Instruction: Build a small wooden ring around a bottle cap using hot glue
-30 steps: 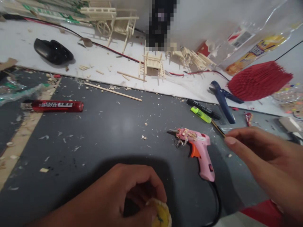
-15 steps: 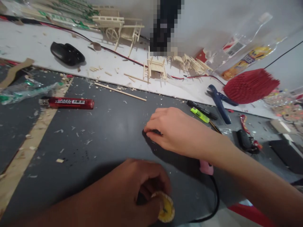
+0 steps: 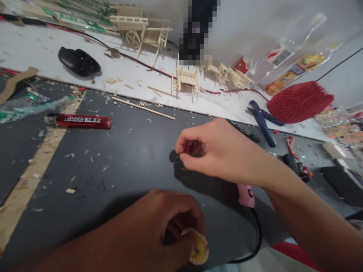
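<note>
Between thumb and fingers, my left hand (image 3: 170, 226) grips a small round disc (image 3: 200, 247) with a yellow face, a pale beaded rim and a dark mark at its middle. My right hand (image 3: 210, 147) hovers just over the grey tabletop (image 3: 136, 151), thumb and fingertips brought together. Anything pinched there is too small to make out. Below the right wrist lies a pink-handled tool (image 3: 245, 195) with a black cord; its front end is hidden by the hand and forearm.
A red cylinder with a printed label (image 3: 82, 121) lies at left. Behind are a thin wooden stick (image 3: 143, 108), a black mouse-like object (image 3: 79, 61), a miniature stick cart (image 3: 138, 34) and a small stick chair (image 3: 187, 78). Blue pliers (image 3: 262, 122) and a red spiky bundle (image 3: 300, 102) stand right.
My right hand has lifted slightly off the tabletop, its fingers curling into a rounder pinch and covering the green marker. The left hand keeps its hold on the disc.
</note>
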### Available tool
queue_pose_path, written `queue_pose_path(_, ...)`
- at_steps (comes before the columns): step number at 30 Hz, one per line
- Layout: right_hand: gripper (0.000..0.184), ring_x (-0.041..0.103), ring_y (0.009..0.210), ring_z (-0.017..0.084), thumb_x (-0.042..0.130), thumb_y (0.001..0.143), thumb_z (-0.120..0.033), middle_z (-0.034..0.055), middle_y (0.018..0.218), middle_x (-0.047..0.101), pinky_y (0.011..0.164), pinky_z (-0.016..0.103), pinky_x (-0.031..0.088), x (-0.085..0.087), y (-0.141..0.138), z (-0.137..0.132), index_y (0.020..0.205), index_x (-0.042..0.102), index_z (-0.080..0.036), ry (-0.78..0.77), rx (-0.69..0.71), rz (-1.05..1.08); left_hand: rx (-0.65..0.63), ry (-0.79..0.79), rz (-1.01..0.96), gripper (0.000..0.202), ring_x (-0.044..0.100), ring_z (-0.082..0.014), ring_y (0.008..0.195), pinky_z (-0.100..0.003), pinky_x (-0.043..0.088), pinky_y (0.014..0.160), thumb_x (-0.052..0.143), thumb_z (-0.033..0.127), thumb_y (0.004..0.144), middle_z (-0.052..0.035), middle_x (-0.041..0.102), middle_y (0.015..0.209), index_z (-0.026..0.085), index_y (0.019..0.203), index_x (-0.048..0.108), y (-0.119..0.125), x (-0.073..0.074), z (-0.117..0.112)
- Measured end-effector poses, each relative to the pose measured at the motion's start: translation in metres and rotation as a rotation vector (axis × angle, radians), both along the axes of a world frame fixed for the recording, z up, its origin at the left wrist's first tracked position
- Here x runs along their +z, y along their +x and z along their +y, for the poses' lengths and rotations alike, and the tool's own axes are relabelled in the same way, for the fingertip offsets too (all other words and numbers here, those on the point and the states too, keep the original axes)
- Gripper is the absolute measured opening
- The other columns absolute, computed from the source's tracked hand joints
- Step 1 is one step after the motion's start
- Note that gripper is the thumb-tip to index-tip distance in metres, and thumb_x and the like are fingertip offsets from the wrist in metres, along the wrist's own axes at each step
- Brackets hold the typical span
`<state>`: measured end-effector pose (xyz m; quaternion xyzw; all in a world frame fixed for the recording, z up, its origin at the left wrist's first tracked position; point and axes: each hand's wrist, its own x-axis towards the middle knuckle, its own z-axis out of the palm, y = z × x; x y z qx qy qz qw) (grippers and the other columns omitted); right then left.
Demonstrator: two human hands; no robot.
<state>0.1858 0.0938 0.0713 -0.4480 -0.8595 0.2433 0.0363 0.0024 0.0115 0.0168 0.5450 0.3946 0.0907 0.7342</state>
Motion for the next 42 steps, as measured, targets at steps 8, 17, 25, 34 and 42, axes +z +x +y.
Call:
queue_pose_path(8,0.014,0.069,0.061,0.013,0.075,0.098,-0.033,-0.003,0.079,0.08,0.05,0.021,0.053,0.02,0.034,-0.014,0.091,0.085,-0.027,-0.189,-0.157,0.222,-0.03,-0.056,0.033,0.012,0.079,-0.0204,0.092,-0.027,0.059,0.081,0.067,0.027,0.083,0.0053,0.079,0.095,0.029,0.091,0.076,-0.004,-0.007,-0.001)
queue_pose_path(17,0.015,0.078,0.078,0.01,0.083,0.089,-0.011,-0.0047,0.087,0.082,0.071,0.014,0.063,0.008,0.045,-0.03,0.084,0.08,-0.025,-0.413,-0.244,0.612,-0.051,-0.013,0.111,0.014,0.076,-0.0204,0.096,-0.028,0.055,0.086,0.065,0.032,0.086,0.0055,0.078,0.1,0.03,0.096,0.075,-0.003,-0.002,0.0)
queue_pose_path(25,0.011,0.074,0.059,0.01,0.091,0.09,-0.028,-0.0052,0.079,0.082,0.041,0.012,0.056,0.001,0.055,-0.034,0.096,0.09,-0.036,-0.46,-0.339,0.645,-0.048,-0.003,0.108,0.014,0.077,-0.0193,0.094,-0.025,0.055,0.083,0.066,0.032,0.088,0.0066,0.079,0.1,0.031,0.097,0.077,-0.007,-0.008,-0.004)
queue_pose_path(34,0.035,0.069,0.058,0.01,0.09,0.079,-0.001,-0.004,0.09,0.083,0.028,0.007,0.042,-0.002,0.058,-0.04,0.095,0.088,-0.032,-0.649,-0.344,0.847,-0.061,-0.021,0.189,0.017,0.076,-0.0214,0.104,-0.03,0.055,0.094,0.069,0.039,0.091,0.006,0.079,0.11,0.034,0.106,0.076,-0.011,-0.009,-0.008)
queue_pose_path(42,0.031,0.073,0.061,0.012,0.089,0.084,-0.007,-0.0049,0.086,0.085,0.027,0.007,0.04,0.0,0.059,-0.042,0.095,0.089,-0.035,-0.654,-0.384,0.811,-0.012,0.007,0.119,0.014,0.078,-0.0186,0.099,-0.025,0.058,0.09,0.07,0.035,0.092,0.006,0.08,0.106,0.031,0.103,0.076,-0.009,-0.017,-0.011)
